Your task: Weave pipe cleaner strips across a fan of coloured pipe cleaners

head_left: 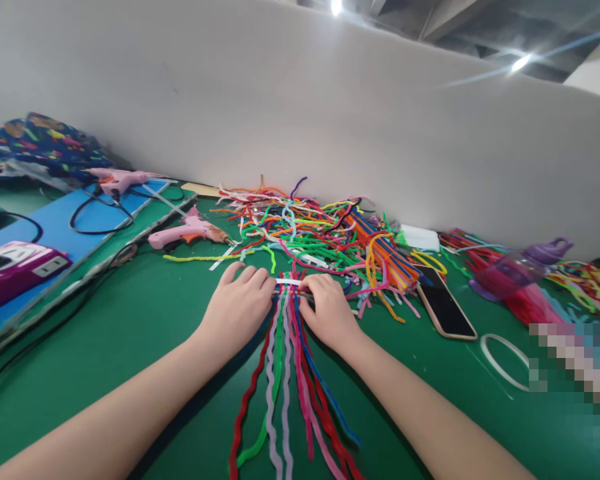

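Note:
Several wavy pipe cleaners (286, 373) in red, green, lavender, pink and blue run down the table toward me, fanning out at their near ends. At their far end they come together in a small woven part, crossed by a white strip (289, 282). My left hand (241, 303) is closed at the left edge of this part, fingers curled and thumb hidden. On the right edge, my right hand (329, 308) pinches it between thumb and fingers. The exact grip under the fingers is partly hidden.
A tangled pile of pipe cleaners (300, 230) lies beyond my hands. A pink glue gun (187, 231) rests left, with another glue gun (120, 180) on a blue board (93, 217) near a purple power strip (25, 270). A phone (447, 303) and purple bottle (515, 270) are right.

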A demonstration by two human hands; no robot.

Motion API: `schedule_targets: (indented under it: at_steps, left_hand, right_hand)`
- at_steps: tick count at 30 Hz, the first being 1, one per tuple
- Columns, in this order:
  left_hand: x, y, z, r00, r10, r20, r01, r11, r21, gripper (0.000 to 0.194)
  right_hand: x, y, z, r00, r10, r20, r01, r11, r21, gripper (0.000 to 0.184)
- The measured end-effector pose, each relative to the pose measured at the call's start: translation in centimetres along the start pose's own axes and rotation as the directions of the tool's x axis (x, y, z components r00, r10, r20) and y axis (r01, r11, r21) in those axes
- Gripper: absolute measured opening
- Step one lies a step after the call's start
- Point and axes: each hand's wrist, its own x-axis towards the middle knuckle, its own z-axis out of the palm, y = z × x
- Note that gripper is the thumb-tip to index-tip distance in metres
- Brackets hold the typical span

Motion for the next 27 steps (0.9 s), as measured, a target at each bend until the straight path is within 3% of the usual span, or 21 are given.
schedule_targets:
  at_steps: [4, 21, 27]
  left_hand:
    - [0.0, 0.1, 0.8, 0.999, -0.006, 0.053, 0.006, 1.000, 0.004, 0.022]
    - [-0.2, -0.2, 1.4, 0.997, -0.048, 0.066, 0.060, 0.980, -0.188, 0.028]
    - [-0.1, -0.3, 1.3, 0.994, -0.049, 0.102, 0.066, 0.983, -0.173, 0.029]
  right_hand:
    - [-0.1, -0.2, -0.1, 1.000, 0.001, 0.019, -0.001, 1.000, 0.018, 0.016]
    - [-0.4, -0.5, 0.1, 1.000, 0.026, -0.003, -0.026, 1.000, 0.018, 0.019]
    - [-0.1, -0.3, 0.1, 0.999, 0.041, 0.007, -0.041, 0.999, 0.036, 0.015]
